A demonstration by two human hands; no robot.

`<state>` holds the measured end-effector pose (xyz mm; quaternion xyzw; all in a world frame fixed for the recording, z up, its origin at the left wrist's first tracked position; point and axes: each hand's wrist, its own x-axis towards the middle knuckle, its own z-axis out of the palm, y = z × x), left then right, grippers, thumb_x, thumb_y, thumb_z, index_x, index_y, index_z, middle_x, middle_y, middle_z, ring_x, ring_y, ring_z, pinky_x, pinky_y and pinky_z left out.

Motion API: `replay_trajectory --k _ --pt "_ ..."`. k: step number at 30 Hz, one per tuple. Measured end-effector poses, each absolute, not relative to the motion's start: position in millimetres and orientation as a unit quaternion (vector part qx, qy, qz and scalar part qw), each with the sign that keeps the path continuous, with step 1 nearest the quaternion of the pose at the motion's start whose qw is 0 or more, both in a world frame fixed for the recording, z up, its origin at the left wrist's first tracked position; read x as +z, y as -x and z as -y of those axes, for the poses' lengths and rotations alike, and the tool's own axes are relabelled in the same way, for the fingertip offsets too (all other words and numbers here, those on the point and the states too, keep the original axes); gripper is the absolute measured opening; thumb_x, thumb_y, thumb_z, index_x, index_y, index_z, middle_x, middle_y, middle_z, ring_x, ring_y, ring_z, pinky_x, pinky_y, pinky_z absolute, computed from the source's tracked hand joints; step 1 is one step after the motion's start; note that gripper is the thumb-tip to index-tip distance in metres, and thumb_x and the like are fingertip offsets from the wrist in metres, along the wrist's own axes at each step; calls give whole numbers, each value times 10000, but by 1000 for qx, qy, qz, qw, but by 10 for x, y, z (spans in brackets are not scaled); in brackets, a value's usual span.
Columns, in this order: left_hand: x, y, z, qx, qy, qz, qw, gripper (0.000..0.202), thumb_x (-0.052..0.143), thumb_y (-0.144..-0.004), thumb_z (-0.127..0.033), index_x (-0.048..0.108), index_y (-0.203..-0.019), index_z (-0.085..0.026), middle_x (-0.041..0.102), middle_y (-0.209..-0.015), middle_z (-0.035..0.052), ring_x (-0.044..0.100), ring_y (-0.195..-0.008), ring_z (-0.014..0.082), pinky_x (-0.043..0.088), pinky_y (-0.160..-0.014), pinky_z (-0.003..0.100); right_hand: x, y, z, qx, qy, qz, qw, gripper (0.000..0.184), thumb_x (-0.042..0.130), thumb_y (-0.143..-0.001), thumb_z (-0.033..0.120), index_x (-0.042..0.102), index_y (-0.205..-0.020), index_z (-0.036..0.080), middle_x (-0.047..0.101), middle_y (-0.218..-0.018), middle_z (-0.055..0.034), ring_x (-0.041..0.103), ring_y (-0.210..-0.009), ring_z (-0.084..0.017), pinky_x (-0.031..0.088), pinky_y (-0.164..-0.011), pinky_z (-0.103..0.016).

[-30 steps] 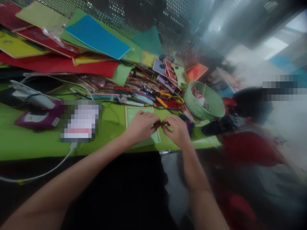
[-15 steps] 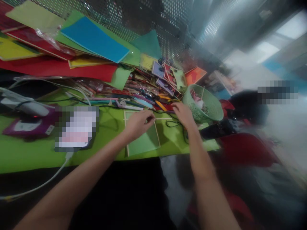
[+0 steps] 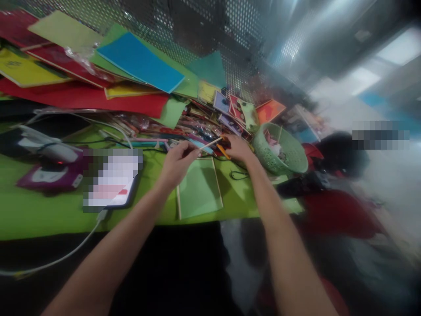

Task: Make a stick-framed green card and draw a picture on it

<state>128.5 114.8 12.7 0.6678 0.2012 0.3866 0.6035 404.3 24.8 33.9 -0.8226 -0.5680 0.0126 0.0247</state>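
Note:
My left hand (image 3: 180, 161) pinches a thin pale wooden stick (image 3: 210, 143), which slants up to the right. The stick's far end comes close to the fingers of my right hand (image 3: 238, 148). That hand is curled over the pile of tools, right by a slim orange tool (image 3: 223, 152); what its fingers hold, if anything, is hidden. Below my hands a light green card (image 3: 200, 188) with pale strips along its side edges lies flat on the green tabletop (image 3: 158, 215). My left hand covers its upper left corner.
A green basket (image 3: 278, 160) with scraps stands right of my right hand. Pens and sticks lie behind; coloured sheets (image 3: 141, 61) are stacked at the back. Left are a plugged-in phone (image 3: 113, 180) and a purple pack (image 3: 52, 171). A black cord (image 3: 239, 175) loops beside the card.
My left hand has lifted the stick off the card and tilted its right end upward. My right hand has moved left and come closer to the stick's end and the orange tool.

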Motion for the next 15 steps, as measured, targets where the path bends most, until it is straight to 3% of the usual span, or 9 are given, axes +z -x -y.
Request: replay_trajectory --k 5,11,15 --pt "130 -1276 -1175 397 -637 -206 628 184 645 -841 -380 646 -789 -203 563 -706 -14 476 -677 142 346 -635 285 301 -4002 -359 49 817 574 13 927 873 -687 358 481 -1514 208 568 -1516 -171 568 -1355 -360 437 -1169 -508" --pt "127 -1282 -1198 405 -610 -213 647 191 667 -834 -376 640 -771 -197 555 -704 -19 463 -672 134 346 -614 273 321 -3928 -371 -14 836 544 75 765 750 -736 253 517 -1458 156 544 -1437 -206 544 -1346 -375 434 -1171 -554" --pt "120 -1288 -1207 410 -587 -228 660 169 658 -838 -358 635 -789 -198 576 -725 -14 473 -670 132 369 -610 265 404 -3868 -253 7 831 511 220 786 650 -717 189 492 -1485 144 491 -1451 -193 574 -1329 -319 448 -1190 -478"
